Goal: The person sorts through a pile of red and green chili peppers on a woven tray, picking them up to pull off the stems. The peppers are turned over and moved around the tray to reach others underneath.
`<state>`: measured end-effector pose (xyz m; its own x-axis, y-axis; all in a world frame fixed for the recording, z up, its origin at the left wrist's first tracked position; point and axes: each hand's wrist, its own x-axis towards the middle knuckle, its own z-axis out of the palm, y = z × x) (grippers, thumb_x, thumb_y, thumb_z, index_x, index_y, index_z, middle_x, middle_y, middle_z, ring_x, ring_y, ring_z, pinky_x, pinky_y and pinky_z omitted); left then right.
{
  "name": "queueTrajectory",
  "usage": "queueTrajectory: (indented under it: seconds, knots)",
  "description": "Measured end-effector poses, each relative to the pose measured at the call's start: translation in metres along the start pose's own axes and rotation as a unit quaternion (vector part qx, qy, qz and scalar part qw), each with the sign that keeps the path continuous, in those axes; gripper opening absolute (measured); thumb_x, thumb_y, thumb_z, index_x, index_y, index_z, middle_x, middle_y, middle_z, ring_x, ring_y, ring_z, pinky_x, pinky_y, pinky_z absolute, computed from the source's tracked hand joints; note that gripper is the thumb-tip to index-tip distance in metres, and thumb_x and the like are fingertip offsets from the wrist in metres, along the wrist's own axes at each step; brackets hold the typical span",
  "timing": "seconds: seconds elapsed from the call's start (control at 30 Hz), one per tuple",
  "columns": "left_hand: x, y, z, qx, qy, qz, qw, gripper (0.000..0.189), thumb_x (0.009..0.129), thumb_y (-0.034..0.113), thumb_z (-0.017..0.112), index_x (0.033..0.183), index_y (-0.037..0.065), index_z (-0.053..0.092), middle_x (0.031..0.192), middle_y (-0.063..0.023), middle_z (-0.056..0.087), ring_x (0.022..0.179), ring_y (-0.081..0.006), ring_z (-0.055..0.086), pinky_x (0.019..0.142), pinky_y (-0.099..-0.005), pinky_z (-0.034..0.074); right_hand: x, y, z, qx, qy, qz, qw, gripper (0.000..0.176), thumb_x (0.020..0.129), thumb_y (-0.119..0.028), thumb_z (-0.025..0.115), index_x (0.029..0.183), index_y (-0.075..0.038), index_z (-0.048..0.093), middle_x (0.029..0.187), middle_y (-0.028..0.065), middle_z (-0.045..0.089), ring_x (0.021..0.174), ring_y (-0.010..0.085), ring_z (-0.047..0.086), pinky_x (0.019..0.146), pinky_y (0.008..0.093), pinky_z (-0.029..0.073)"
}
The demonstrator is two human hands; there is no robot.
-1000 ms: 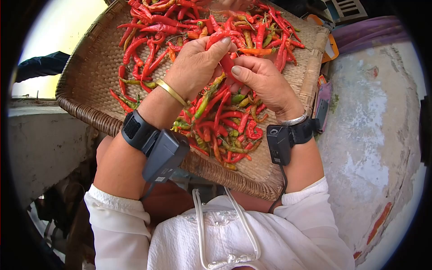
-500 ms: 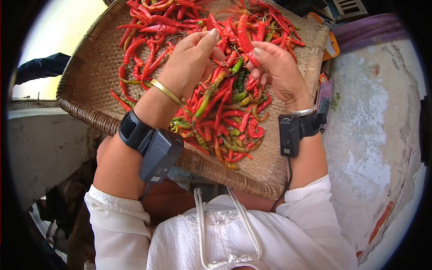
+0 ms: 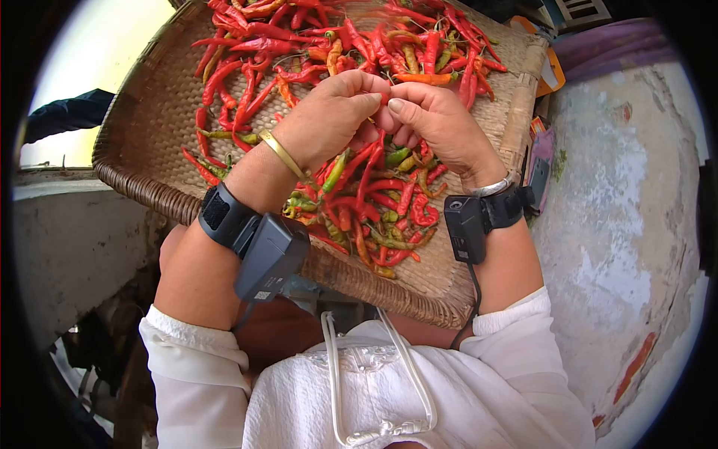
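Observation:
Red, orange and green chili peppers (image 3: 258,46) lie spread over a woven basket tray (image 3: 161,112). My left hand (image 3: 340,108) and my right hand (image 3: 430,120) meet above the heap, fingertips together. A small bit of red pepper (image 3: 385,98) shows between the fingers of both hands; most of it is hidden by them. Both hands are closed in a pinch. Below them lies a denser pile of red and green peppers (image 3: 366,176).
A rough, peeling wall (image 3: 598,202) runs along the right side. Purple cloth (image 3: 613,51) lies at the upper right, near an orange object (image 3: 552,72). A grey ledge (image 3: 67,191) is on the left. The tray's near edge (image 3: 404,303) is above my lap.
My hands have come together, the right one moving left. The red pepper that stood up from my right hand is now mostly hidden between the fingers.

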<state>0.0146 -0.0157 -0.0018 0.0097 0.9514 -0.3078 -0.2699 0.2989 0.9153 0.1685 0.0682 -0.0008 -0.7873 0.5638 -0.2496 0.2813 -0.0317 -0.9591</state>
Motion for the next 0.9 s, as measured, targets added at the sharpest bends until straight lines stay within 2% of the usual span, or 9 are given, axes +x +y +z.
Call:
queueTrajectory:
  seconds: [0.2,0.3,0.4,0.5,0.6,0.63,0.77,0.83,0.9]
  knots:
    - [-0.001,0.001,-0.002,0.078,-0.068,-0.047,0.994,0.022,0.09,0.023,0.046,0.102,0.005,0.052,0.077,0.0006,0.056,0.064,-0.0029,0.05,0.051,-0.0166,0.039,-0.008,-0.008,-0.007,-0.039,-0.036,0.055,0.997,0.017,0.082,-0.02,0.058,0.072,-0.007,0.056,0.064,-0.0029,0.055,0.05,0.0032,0.045,0.046,0.0175,0.037]
    - [0.001,-0.003,-0.001,0.02,0.018,-0.028,0.999,0.027,0.09,0.026,0.047,0.103,0.003,0.053,0.08,-0.0027,0.057,0.073,-0.0051,0.052,0.06,-0.0202,0.043,-0.011,-0.012,-0.015,-0.06,-0.024,0.049,0.997,0.02,0.081,-0.021,0.059,0.068,-0.007,0.054,0.059,-0.0032,0.052,0.048,0.0032,0.044,0.044,0.018,0.036]
    - [0.01,-0.011,-0.015,0.321,0.104,0.161,0.927,0.031,0.091,0.026,0.046,0.104,-0.002,0.052,0.085,-0.0054,0.058,0.081,-0.01,0.052,0.072,-0.0246,0.043,-0.017,-0.018,-0.025,-0.107,-0.019,0.067,0.992,0.022,0.081,-0.022,0.059,0.065,-0.007,0.053,0.057,-0.0036,0.05,0.047,0.0031,0.043,0.043,0.0182,0.036]
    - [0.012,-0.015,-0.017,0.335,0.14,0.178,0.914,0.03,0.091,0.025,0.045,0.101,-0.002,0.053,0.087,-0.0058,0.058,0.079,-0.0099,0.052,0.069,-0.0256,0.044,-0.015,-0.014,-0.044,-0.14,-0.023,0.095,0.985,0.023,0.082,-0.023,0.059,0.067,-0.007,0.054,0.058,-0.0031,0.051,0.048,0.0036,0.046,0.043,0.0171,0.036]
    - [0.009,-0.014,-0.016,0.314,0.18,0.185,0.914,0.029,0.091,0.025,0.044,0.099,-0.002,0.054,0.083,-0.0051,0.059,0.073,-0.0102,0.053,0.065,-0.0272,0.044,-0.005,-0.011,-0.05,0.082,0.21,-0.104,0.969,0.028,0.083,-0.028,0.059,0.089,-0.002,0.059,0.069,0.0011,0.059,0.056,0.006,0.055,0.047,0.0155,0.042]
    - [0.009,-0.014,-0.016,0.314,0.178,0.184,0.914,0.029,0.091,0.025,0.044,0.099,-0.002,0.054,0.083,-0.0051,0.059,0.073,-0.0102,0.053,0.065,-0.0272,0.044,-0.003,-0.011,-0.044,0.083,0.211,-0.104,0.968,0.028,0.083,-0.028,0.059,0.089,-0.002,0.059,0.069,0.0011,0.059,0.056,0.006,0.055,0.047,0.0155,0.042]
    - [0.002,-0.016,-0.007,0.55,0.07,0.12,0.824,0.029,0.084,0.03,0.054,0.086,0.002,0.059,0.068,-0.0115,0.06,0.064,-0.0238,0.059,0.06,-0.0349,0.047,0.002,-0.01,-0.025,0.079,0.193,-0.084,0.974,0.033,0.084,-0.026,0.057,0.105,-0.001,0.057,0.081,0.0044,0.061,0.067,0.0083,0.059,0.052,0.0177,0.045]
    - [0.0,-0.017,0.004,0.71,-0.01,-0.015,0.704,0.034,0.077,0.036,0.059,0.079,0.003,0.061,0.071,-0.0144,0.06,0.069,-0.03,0.06,0.061,-0.0396,0.048,0.002,-0.008,-0.023,-0.036,0.097,-0.033,0.994,0.034,0.085,-0.026,0.055,0.108,-0.002,0.055,0.082,0.0037,0.06,0.069,0.0067,0.058,0.053,0.0153,0.046]
    - [-0.001,-0.025,0.002,0.719,-0.026,-0.006,0.694,0.039,0.072,0.042,0.061,0.078,0.004,0.061,0.071,-0.0136,0.061,0.07,-0.031,0.06,0.061,-0.0415,0.048,-0.001,-0.007,-0.018,-0.053,0.101,-0.028,0.993,0.028,0.085,-0.022,0.055,0.106,-0.003,0.057,0.081,0.0018,0.06,0.067,0.0054,0.057,0.053,0.015,0.044]
